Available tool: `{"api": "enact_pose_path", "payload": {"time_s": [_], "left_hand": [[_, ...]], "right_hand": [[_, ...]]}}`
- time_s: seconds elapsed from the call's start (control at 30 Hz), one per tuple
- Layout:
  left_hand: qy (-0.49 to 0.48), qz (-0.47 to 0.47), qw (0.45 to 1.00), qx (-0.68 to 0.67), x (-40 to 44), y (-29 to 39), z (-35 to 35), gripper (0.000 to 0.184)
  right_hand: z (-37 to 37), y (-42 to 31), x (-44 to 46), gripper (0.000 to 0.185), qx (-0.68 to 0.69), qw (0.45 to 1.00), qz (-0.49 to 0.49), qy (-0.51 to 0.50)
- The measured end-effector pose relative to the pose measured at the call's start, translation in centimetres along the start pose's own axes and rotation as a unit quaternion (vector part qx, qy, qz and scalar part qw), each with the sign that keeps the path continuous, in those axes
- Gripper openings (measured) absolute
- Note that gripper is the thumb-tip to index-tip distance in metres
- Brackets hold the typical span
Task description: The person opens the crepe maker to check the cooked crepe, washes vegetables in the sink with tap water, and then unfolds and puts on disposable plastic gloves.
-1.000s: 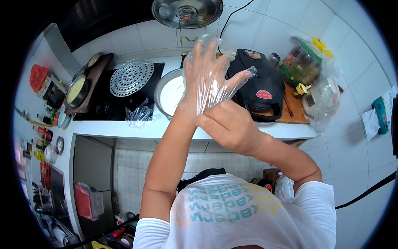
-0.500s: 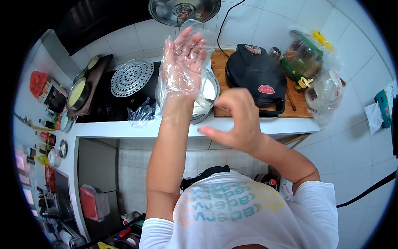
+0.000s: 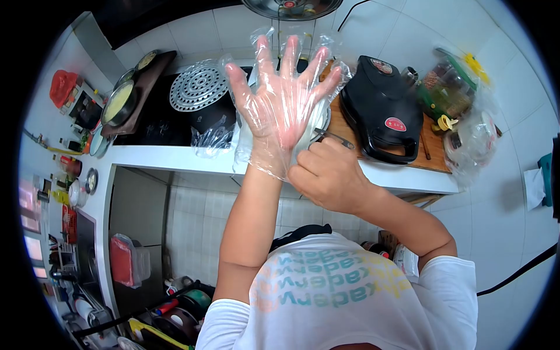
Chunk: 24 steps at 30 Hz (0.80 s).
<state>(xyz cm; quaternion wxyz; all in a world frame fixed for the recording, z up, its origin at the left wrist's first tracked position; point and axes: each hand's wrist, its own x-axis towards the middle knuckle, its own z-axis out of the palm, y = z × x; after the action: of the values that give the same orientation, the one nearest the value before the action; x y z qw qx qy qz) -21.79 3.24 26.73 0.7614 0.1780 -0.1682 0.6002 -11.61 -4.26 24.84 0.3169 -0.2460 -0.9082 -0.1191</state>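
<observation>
A clear plastic glove (image 3: 280, 116) covers my left hand (image 3: 277, 93), which is raised with its fingers spread wide over the counter. My right hand (image 3: 326, 175) is bare and closed at the glove's cuff by my left wrist, pinching the cuff's edge. Behind my hands sits a bowl of white dough (image 3: 318, 119), mostly hidden, with a utensil handle (image 3: 338, 139) sticking out to the right.
A black electric griddle (image 3: 382, 111) rests on a wooden board (image 3: 434, 154) at the right, beside bagged jars (image 3: 449, 87). At the left are a perforated steamer plate (image 3: 198, 86), crumpled plastic (image 3: 213, 139) and pans (image 3: 119, 105). A pot lid (image 3: 291, 7) hangs above.
My left hand has turned and spread its fingers, with the glove drawn smoother over it. My right hand was apart from the cuff and has closed at it again. The view has shifted.
</observation>
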Motion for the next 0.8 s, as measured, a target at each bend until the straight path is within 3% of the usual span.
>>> {"api": "enact_pose_path", "payload": {"time_s": [0.03, 0.17, 0.2, 0.23, 0.3, 0.37, 0.43, 0.47, 0.53, 0.57, 0.6, 0.63, 0.67, 0.77, 0.8], "left_hand": [[-0.010, -0.006, 1.000, 0.004, -0.1, 0.2, -0.1, 0.071], [0.042, -0.018, 0.999, -0.002, -0.1, 1.6, -2.0, 0.032], [0.046, -0.035, 0.998, 0.000, -0.5, 1.9, -2.6, 0.014], [0.031, -0.084, 0.993, -0.078, -0.6, 2.4, -3.2, 0.018], [0.059, -0.063, 0.995, -0.043, -1.3, 3.2, -4.9, 0.024], [0.164, -0.012, 0.969, 0.183, -3.3, 5.0, -7.0, 0.026], [0.291, 0.018, 0.889, 0.353, -5.6, 7.5, -9.5, 0.030], [0.346, 0.072, 0.795, 0.493, -7.0, 9.2, -12.4, 0.030], [0.467, 0.097, 0.699, 0.533, -10.2, 13.5, -17.0, 0.025], [0.450, 0.147, 0.602, 0.643, -12.4, 17.2, -23.4, 0.026], [0.525, 0.164, 0.608, 0.572, -13.2, 18.8, -24.2, 0.024], [0.481, 0.212, 0.554, 0.645, -14.4, 20.3, -25.7, 0.025], [0.518, 0.150, 0.509, 0.671, -15.2, 22.4, -28.1, 0.046], [0.486, 0.100, 0.381, 0.780, -15.8, 25.4, -32.0, 0.071], [0.482, 0.060, 0.360, 0.797, -15.3, 26.2, -32.4, 0.089]], "right_hand": [[0.1, -0.1, 0.1, 0.010, 0.000, 1.000, -0.006, -0.008], [0.6, -0.5, -0.1, 0.010, 0.016, 0.998, -0.027, -0.063], [0.7, -0.6, -0.3, 0.012, 0.022, 0.996, -0.019, -0.083], [0.8, -0.6, -0.6, 0.013, 0.032, 0.995, -0.002, -0.089], [0.5, -0.4, -1.5, 0.014, 0.043, 0.993, 0.039, -0.102], [-0.9, -0.2, -3.2, 0.014, 0.049, 0.977, 0.066, -0.195], [-2.1, -0.1, -5.3, 0.014, 0.065, 0.955, 0.129, -0.258], [-2.7, -0.2, -6.4, 0.014, 0.080, 0.941, 0.180, -0.276], [-3.8, -1.1, -8.5, 0.013, 0.110, 0.902, 0.282, -0.308], [-4.1, -1.8, -9.6, 0.013, 0.126, 0.878, 0.331, -0.322], [-4.3, -2.8, -10.4, 0.013, 0.141, 0.851, 0.379, -0.335], [-4.4, -3.8, -11.0, 0.013, 0.149, 0.831, 0.401, -0.355], [-4.6, -4.9, -11.5, 0.013, 0.157, 0.809, 0.423, -0.377], [-5.8, -7.6, -11.5, 0.012, 0.175, 0.738, 0.503, -0.415], [-6.4, -8.6, -11.5, 0.012, 0.177, 0.713, 0.532, -0.421]]}}
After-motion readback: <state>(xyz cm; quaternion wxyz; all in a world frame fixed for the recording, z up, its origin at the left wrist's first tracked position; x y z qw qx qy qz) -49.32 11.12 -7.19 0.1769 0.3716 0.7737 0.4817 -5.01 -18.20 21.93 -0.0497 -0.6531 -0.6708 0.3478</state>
